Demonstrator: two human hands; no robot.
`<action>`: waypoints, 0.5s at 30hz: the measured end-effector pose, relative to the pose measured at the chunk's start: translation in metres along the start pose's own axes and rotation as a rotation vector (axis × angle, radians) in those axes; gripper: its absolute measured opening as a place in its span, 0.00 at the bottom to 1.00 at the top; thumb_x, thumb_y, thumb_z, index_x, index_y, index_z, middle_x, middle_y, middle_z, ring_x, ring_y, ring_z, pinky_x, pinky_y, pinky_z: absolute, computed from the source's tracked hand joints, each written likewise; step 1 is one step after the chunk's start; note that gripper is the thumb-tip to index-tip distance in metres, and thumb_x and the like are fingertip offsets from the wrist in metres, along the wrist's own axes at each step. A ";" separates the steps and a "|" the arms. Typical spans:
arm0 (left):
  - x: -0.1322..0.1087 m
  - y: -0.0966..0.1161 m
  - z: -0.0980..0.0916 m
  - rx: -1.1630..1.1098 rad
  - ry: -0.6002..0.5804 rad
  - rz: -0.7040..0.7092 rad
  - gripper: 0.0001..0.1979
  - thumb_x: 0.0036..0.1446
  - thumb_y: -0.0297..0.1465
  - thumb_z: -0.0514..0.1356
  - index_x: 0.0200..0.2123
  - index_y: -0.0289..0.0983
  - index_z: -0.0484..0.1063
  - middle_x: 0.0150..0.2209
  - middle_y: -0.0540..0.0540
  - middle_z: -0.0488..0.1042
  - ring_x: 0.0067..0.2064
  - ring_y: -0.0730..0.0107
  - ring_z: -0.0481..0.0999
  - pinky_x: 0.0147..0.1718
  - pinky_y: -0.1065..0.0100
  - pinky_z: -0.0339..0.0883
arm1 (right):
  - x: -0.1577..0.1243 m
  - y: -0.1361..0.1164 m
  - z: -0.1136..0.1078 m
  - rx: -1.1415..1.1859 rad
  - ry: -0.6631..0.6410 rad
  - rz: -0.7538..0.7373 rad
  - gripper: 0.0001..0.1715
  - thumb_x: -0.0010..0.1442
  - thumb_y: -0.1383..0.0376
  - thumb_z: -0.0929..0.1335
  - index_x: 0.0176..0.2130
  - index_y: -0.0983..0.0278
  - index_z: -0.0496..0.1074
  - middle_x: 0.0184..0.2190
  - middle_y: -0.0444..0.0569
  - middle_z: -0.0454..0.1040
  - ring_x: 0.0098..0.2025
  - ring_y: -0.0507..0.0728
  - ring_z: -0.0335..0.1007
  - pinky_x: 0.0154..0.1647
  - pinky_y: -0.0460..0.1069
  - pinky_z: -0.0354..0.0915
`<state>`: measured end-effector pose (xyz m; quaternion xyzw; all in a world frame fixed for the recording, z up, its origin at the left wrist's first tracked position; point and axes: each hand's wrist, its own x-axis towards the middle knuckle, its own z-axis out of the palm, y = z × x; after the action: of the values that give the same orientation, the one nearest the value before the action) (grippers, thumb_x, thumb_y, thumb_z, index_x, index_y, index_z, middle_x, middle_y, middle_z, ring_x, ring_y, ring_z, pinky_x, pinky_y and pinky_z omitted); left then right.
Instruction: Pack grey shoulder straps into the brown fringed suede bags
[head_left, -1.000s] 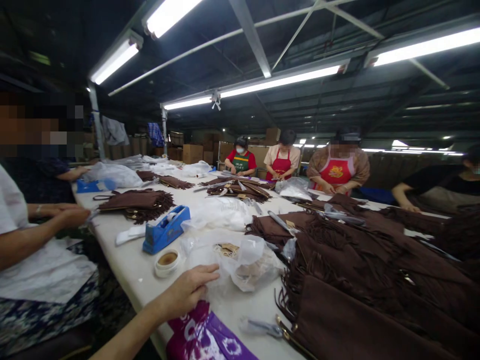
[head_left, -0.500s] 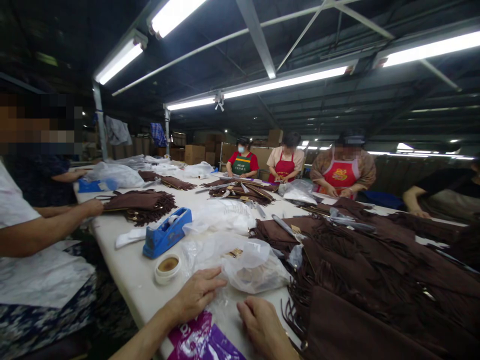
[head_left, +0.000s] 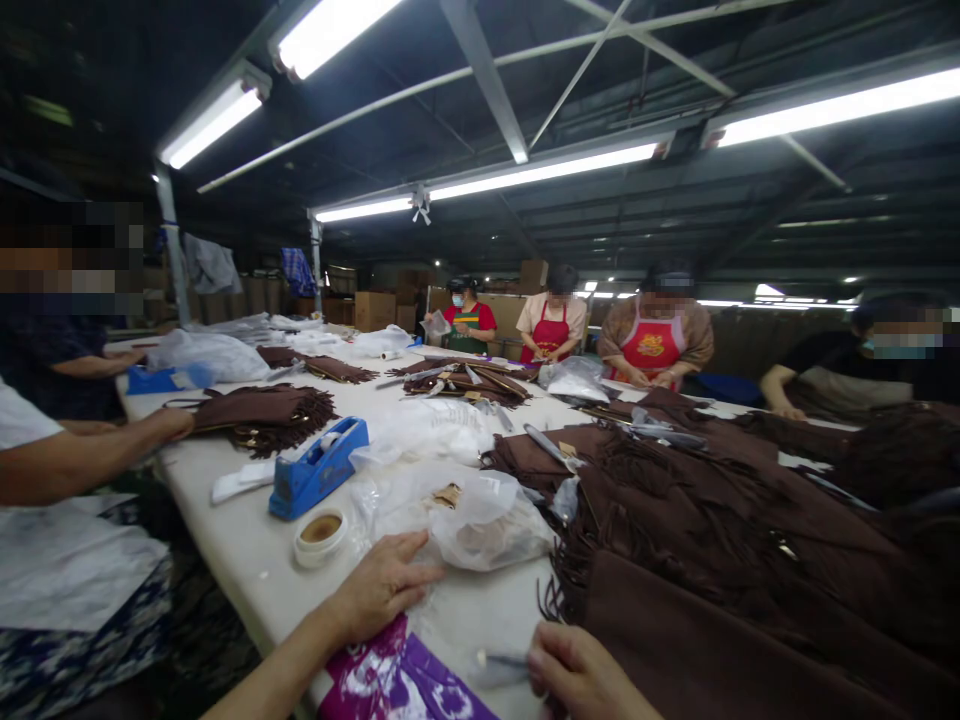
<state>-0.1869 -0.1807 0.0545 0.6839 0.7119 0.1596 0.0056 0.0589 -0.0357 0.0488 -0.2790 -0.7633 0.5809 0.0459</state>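
My left hand (head_left: pixel 386 590) rests with fingers stretched forward, beside a translucent plastic bag (head_left: pixel 499 530) that has small tan pieces showing in it. A shiny purple and magenta plastic bag (head_left: pixel 409 675) lies just below that hand, partly hidden by my forearm. My right hand (head_left: pixel 581 670) is closed, pinching a thin grey strip-like piece (head_left: pixel 506 660) with a pale end pointing left; it is blurred, so its kind is unclear. Close to the right hand, dark brown fringed bags (head_left: pixel 697 610) lie in a wide pile.
A blue tape dispenser (head_left: pixel 319 468) and a white tape roll (head_left: pixel 320 537) stand left of the plastic bag. At the left, a co-worker's hand (head_left: pixel 176 422) touches a stack of fringed bags (head_left: pixel 259 415). Several co-workers stand across the white table (head_left: pixel 217 540).
My right hand has shifted right and now pinches the thin grey piece. My left hand stays about where it was. The whole view has swung slightly to the right.
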 end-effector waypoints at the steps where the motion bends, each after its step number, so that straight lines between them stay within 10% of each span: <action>1: 0.000 0.000 0.000 0.009 0.002 0.010 0.18 0.64 0.33 0.55 0.55 0.50 0.72 0.65 0.41 0.60 0.63 0.47 0.62 0.60 0.47 0.56 | -0.005 -0.002 0.004 0.017 0.016 -0.015 0.24 0.44 0.43 0.62 0.24 0.60 0.57 0.22 0.40 0.63 0.19 0.49 0.65 0.15 0.42 0.47; 7: -0.001 0.001 -0.004 0.094 -0.032 0.024 0.19 0.66 0.36 0.52 0.58 0.51 0.69 0.65 0.44 0.60 0.63 0.48 0.61 0.60 0.49 0.57 | -0.014 -0.018 0.031 -0.383 0.092 -0.196 0.09 0.53 0.61 0.63 0.24 0.60 0.58 0.21 0.43 0.68 0.26 0.54 0.67 0.26 0.46 0.57; 10: -0.001 0.001 -0.004 0.105 -0.031 0.022 0.18 0.66 0.37 0.51 0.57 0.51 0.70 0.65 0.44 0.61 0.63 0.50 0.62 0.60 0.51 0.57 | -0.029 -0.005 -0.002 -0.640 0.226 -0.143 0.10 0.54 0.66 0.63 0.24 0.60 0.57 0.25 0.47 0.71 0.31 0.58 0.69 0.32 0.49 0.57; 15: 0.001 -0.003 0.001 0.089 0.000 0.045 0.18 0.66 0.37 0.51 0.55 0.51 0.72 0.64 0.44 0.63 0.62 0.49 0.63 0.59 0.50 0.59 | -0.076 0.011 -0.044 -0.437 0.197 -0.153 0.13 0.56 0.59 0.62 0.23 0.60 0.58 0.23 0.43 0.64 0.30 0.55 0.61 0.32 0.47 0.56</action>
<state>-0.1894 -0.1796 0.0527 0.6993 0.7027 0.1280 -0.0284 0.1440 -0.0323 0.0722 -0.2788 -0.8816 0.3668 0.1025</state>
